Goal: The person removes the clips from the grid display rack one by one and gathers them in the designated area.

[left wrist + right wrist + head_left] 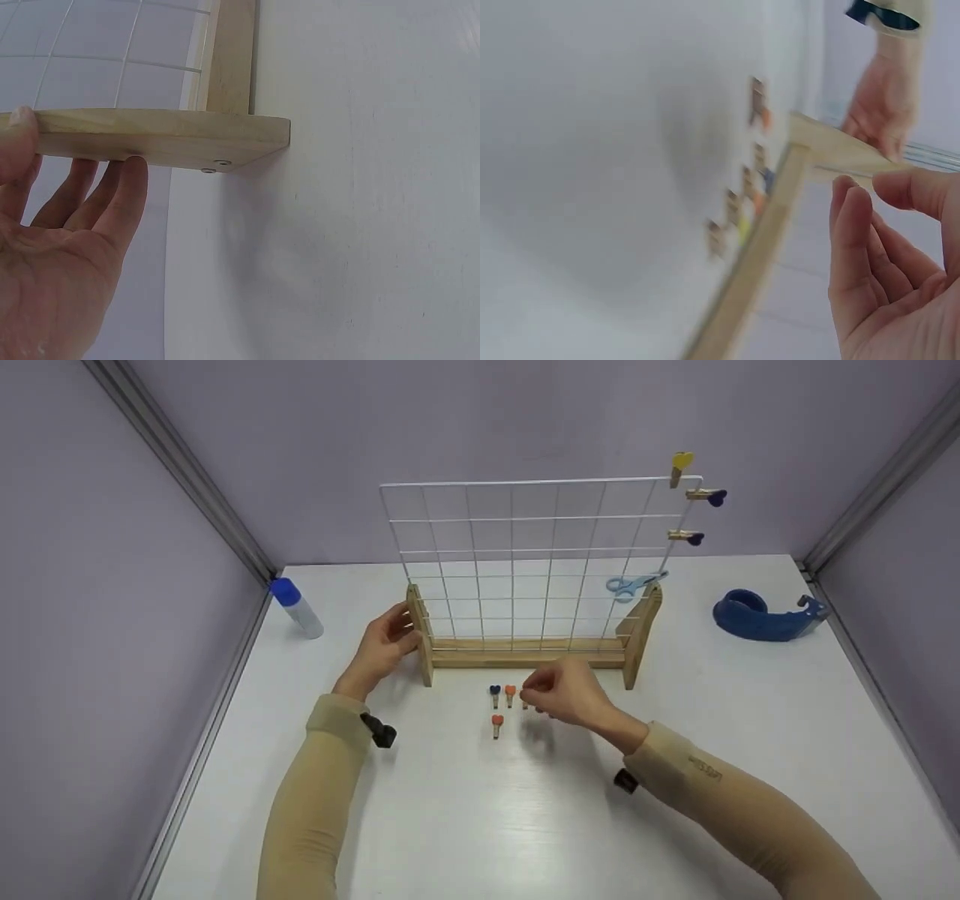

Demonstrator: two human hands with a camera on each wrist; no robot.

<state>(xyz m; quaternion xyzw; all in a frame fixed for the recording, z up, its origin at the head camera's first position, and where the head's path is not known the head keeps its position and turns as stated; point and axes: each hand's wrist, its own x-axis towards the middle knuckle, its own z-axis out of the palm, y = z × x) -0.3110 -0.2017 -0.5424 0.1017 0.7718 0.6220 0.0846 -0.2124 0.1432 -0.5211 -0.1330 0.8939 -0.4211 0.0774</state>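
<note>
A wire grid panel (517, 562) is seen standing upright in a wooden base (525, 652) at the middle of a white table (480, 825). The base's left upright foot (420, 634) is held by the left hand (386, 641); in the left wrist view the thumb (19, 124) is laid on one face of the wood and the fingers (120, 199) are pressed, nearly straight, against the other face.

The right hand (566, 690) is held just near of the base, slightly right of centre, above the table. Its fingers are curled with the tips drawn together at the left side of the hand, beside a small clip (525, 701) of which only a sliver shows; whether the clip is actually pinched cannot be told. In the blurred right wrist view the fingers (855, 247) appear loosely bent.

Three small wooden clips with coloured heads are noted on the table just left of the right hand: a dark blue clip (495, 694), an orange clip (510, 694) beside it, and a second orange clip (496, 725) nearer.

On the grid's far right corner a yellow clip (680, 465) and two dark blue clips (709, 496) (688, 538) are fastened. Light blue scissors (630, 583) hang low on the grid's right side. A blue-capped glue stick (296, 606) stands at far left; a blue tape dispenser (765, 617) sits at right.
</note>
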